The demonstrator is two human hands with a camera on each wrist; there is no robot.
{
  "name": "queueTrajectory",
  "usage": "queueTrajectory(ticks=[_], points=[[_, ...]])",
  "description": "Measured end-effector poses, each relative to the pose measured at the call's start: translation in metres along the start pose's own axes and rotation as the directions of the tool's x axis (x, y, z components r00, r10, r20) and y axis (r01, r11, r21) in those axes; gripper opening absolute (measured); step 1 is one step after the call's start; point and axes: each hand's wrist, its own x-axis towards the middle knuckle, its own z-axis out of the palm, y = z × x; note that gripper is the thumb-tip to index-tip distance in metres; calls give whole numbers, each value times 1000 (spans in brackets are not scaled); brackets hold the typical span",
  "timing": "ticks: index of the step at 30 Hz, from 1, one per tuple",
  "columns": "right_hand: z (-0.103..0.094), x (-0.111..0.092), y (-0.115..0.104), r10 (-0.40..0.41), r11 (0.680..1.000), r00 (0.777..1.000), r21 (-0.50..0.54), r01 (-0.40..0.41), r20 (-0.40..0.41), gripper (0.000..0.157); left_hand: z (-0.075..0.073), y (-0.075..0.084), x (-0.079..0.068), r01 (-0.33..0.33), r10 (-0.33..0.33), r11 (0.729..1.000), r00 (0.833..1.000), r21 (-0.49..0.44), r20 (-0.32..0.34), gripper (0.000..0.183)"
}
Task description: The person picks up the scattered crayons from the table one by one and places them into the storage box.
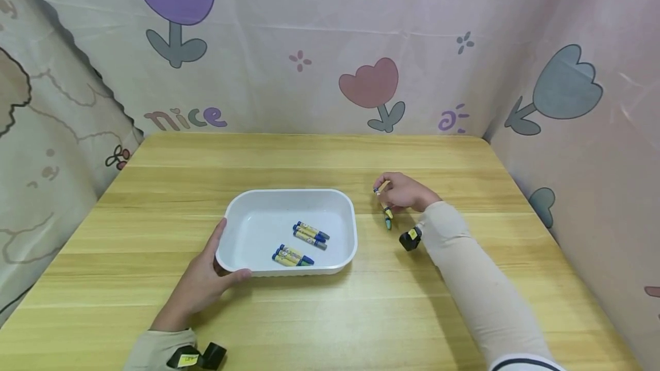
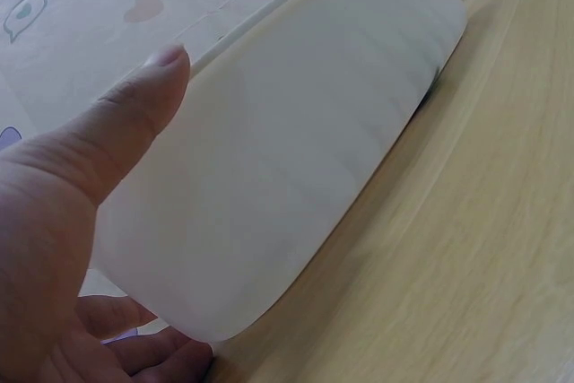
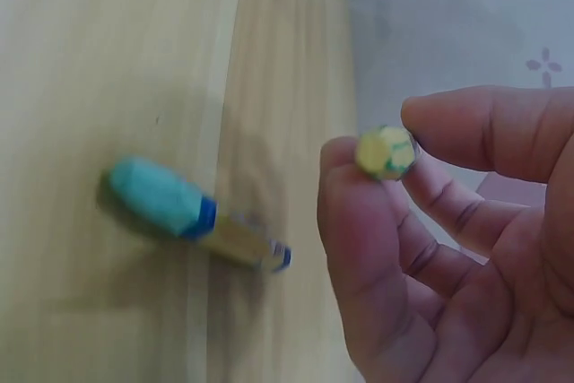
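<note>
A white tray [image 1: 258,228] stands on the table, its near left corner gripped by my left hand [image 1: 198,279]. The thumb [image 2: 134,118] lies along the near side at the rim, and the other fingers reach round the left end. Inside the tray lie two small groups of crayons with yellow wrappers and blue bands, one group [image 1: 311,235] right of centre and one [image 1: 291,256] by the near wall. To the tray's right, my right hand [image 1: 407,192] pinches a yellow crayon [image 3: 386,152] between thumb and fingers. A teal crayon [image 3: 157,196] lies on the table beneath it.
The wooden table [image 1: 361,319] ends at a patterned cloth [image 1: 289,90] hung along the back and both sides. A black wrist camera [image 1: 411,239] sits beside the right cuff, and another [image 1: 211,355] by the left cuff.
</note>
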Motion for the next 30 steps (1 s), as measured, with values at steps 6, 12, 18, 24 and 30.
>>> queueTrajectory(ticks=[6,12,18,24,30], points=[[7,2,-12,-14,1000,1000,15,14,6,35,0,-1,0,-8,8,1000,1000,0,-4,116],[13,4,-28,-75,997,997,17,74,24,36,0,-1,0,-13,13,1000,1000,1,-6,116],[20,5,-46,-103,995,994,15,102,44,32,0,-1,0,-6,6,1000,1000,-1,-3,117],[28,7,-60,-118,993,992,-19,119,45,32,0,-1,0,-5,5,1000,1000,4,-2,117],[35,11,-69,-129,991,990,-22,131,60,31,0,-2,0,-9,9,1000,1000,7,-4,117]])
